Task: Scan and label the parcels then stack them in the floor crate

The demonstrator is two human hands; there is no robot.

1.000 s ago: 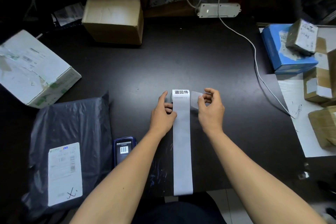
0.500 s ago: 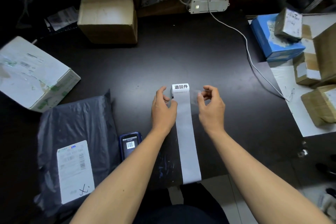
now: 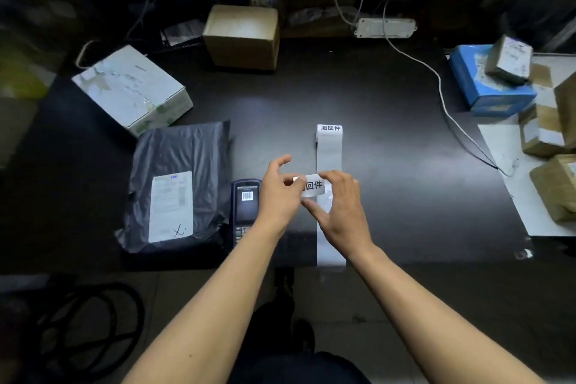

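Note:
A peeled white label (image 3: 313, 185) with black characters is pinched between my left hand (image 3: 279, 193) and my right hand (image 3: 341, 212), just above the table. Beneath them runs the white label strip (image 3: 329, 150), its far end bearing another printed label. A dark handheld scanner (image 3: 245, 206) lies beside my left hand, its screen showing a barcode. Left of the scanner lies a black poly-bag parcel (image 3: 184, 171) with a white shipping label. A white box (image 3: 131, 87) and a brown carton (image 3: 243, 36) sit farther back.
A blue box (image 3: 489, 84) and several taped brown parcels (image 3: 542, 131) crowd the right side on a white sheet. A power strip (image 3: 385, 28) with a white cable (image 3: 442, 97) lies at the back. Black hoops (image 3: 90, 324) lie on the floor at left.
A label has come off the strip's far end and both hands have carried it toward me and leftward. The view has pulled back, showing the floor.

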